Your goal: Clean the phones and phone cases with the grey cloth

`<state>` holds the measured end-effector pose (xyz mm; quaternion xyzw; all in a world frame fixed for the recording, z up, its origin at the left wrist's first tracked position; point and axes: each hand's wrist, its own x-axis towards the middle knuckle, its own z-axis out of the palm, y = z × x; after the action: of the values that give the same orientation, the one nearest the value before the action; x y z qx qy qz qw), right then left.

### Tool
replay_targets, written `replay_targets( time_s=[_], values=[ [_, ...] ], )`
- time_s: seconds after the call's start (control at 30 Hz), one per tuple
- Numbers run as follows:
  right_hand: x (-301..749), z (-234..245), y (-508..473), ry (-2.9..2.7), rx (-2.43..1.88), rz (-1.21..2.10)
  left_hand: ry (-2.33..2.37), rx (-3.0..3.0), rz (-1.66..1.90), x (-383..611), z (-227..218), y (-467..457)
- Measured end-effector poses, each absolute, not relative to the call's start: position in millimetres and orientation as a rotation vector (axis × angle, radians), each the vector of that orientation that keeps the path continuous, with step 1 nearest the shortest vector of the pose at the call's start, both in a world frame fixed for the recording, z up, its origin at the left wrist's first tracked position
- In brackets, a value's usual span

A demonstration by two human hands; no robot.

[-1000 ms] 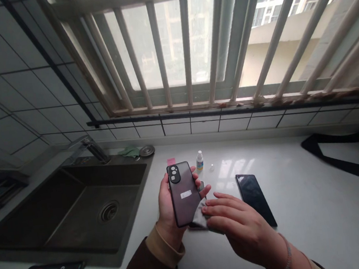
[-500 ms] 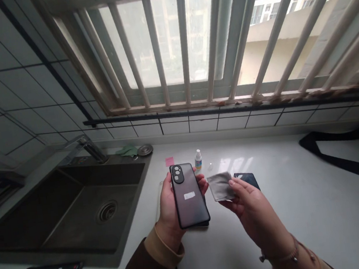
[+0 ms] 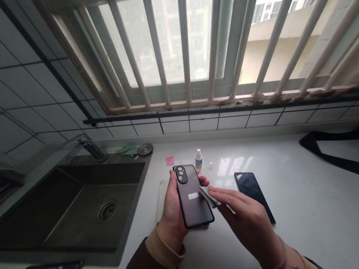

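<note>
Here's the smoky-dark, rectangular plastic phone case with a black camera surround [image 3: 195,213], held up over the glossy white counter [image 3: 324,225] and tilted slightly, a small white label [image 3: 193,196] across its middle. The left hand [image 3: 171,205] has it: thumb along the left edge, fingertips curled past the right, clamped on the case. And in from the right comes the right hand [image 3: 246,211], fingers lined up together and pinching a folded grey fabric cloth [image 3: 209,196], the thumb mostly hidden. The cloth overlaps the case's right edge; how firmly it presses, I can't tell.

Around the case, then! Just beyond it stands a small white plastic bottle with a colourful label [image 3: 199,160], with a tiny clear piece [image 3: 211,165] to the right. A square pink paper note [image 3: 169,160] lies beyond the case, slightly left. Right of the case, partly behind the right hand, a flat black glossy-screened slab [image 3: 250,187]. Left of the case, a clear flat piece with rounded corners [image 3: 160,198] lies partly behind the left hand. Farther left of the case, it's the dark, rectangular metal sink [image 3: 86,207].
</note>
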<state>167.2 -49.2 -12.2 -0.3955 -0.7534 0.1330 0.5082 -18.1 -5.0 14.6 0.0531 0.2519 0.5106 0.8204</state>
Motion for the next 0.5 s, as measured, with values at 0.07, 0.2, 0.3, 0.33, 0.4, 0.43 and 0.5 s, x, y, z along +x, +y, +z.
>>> replay_targets(
  time_s=[0.07, 0.2, 0.3, 0.33, 0.4, 0.43, 0.5],
  values=[
    [164, -13, -49, -1.949, -0.866, 0.284, 0.528, 0.1, 1.078, -18, 15, -5],
    [164, -7, -48, -2.101, -0.733, 0.259, 0.574, 0.06, 1.129, -18, 17, -4],
    [167, 1, -53, -2.251, -0.574, 0.233, 0.587, 0.05, 1.168, -19, 18, -3],
    [167, 4, -56, -2.288, -0.537, 0.246, 0.59, 0.051, 1.182, -20, 18, -2],
    [165, 8, -62, -2.312, -0.477, 0.339, 0.597, 0.066, 1.203, -21, 17, -1],
    [164, 10, -64, -2.283, -0.455, 0.424, 0.597, 0.077, 1.209, -22, 17, 0],
    [162, 12, -68, -2.148, -0.466, 0.656, 0.584, 0.098, 1.199, -24, 15, 0]
  ],
)
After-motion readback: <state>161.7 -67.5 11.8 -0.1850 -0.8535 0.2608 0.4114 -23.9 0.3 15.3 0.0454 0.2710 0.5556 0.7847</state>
